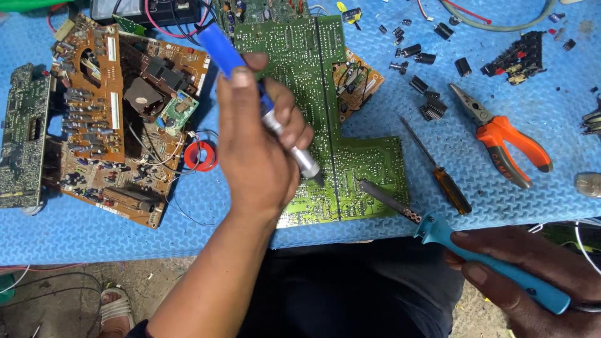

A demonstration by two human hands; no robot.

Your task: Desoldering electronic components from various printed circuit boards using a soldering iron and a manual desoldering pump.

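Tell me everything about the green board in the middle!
The green board is a flat circuit board with a stepped outline, lying solder side up on the blue mat. Pale lines and tiny solder dots cover it. The left hand holds a blue pump tip-down on it; the right hand's iron points at its lower part.

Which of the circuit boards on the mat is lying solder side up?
The green circuit board under the two tool tips: it shows bare green traces and solder points. The brown board and the small board at the far left show components on top.

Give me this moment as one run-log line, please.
left hand: holds desoldering pump | right hand: holds soldering iron | both tips over green circuit board
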